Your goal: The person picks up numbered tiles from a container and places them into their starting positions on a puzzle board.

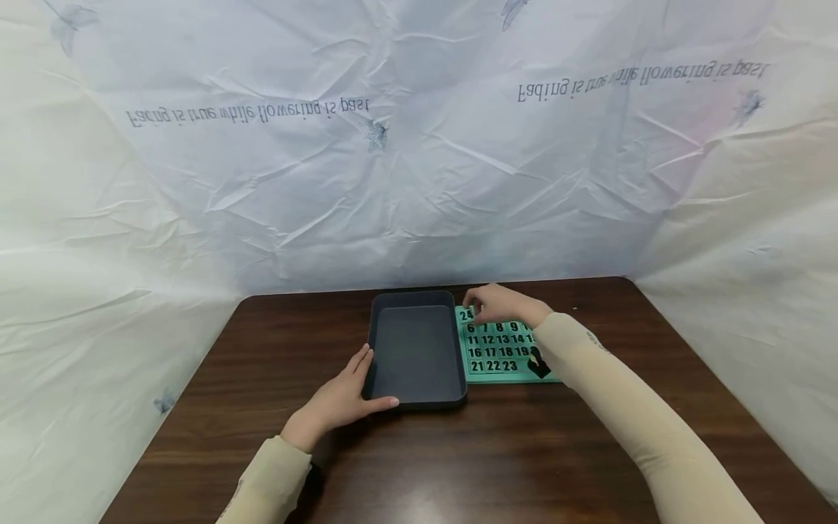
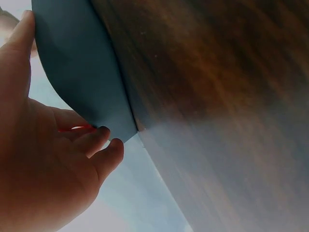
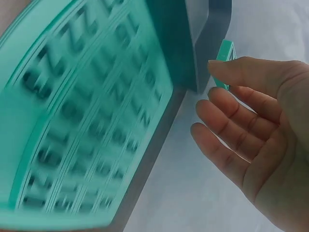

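Beige sleeves on both forearms, reaching fwd over a dark wood table point(image 1: 511, 458). Left hand point(image 1: 340, 400) lies at the near-left corner of a dark grey tray point(image 1: 415, 349): fingers straight and together along the tray's left wall, thumb stretched along its near edge, palm down. Left wrist view shows the same, fingertips point(image 2: 104, 140) touching the tray's outer wall, nothing gripped. Tray sits upright on the table, just right of those fingers.

Right arm crosses diagonally over a teal number board point(image 1: 500, 348), which lies flat, touching the tray's right side. Black numbered tiles fill its grid; sleeve hides the right column. Right hand point(image 1: 500, 304) is at the board's far-left corner, beyond the rows of numbers, fingers bent down. In the right wrist view thumb and forefinger point(image 3: 241, 70) pinch a small teal tile point(image 3: 226, 60) on edge, other fingers loose and slightly apart below it. Board blurred there.

White crinkled sheet point(image 1: 419, 145) w/ printed text hangs behind and at both sides.
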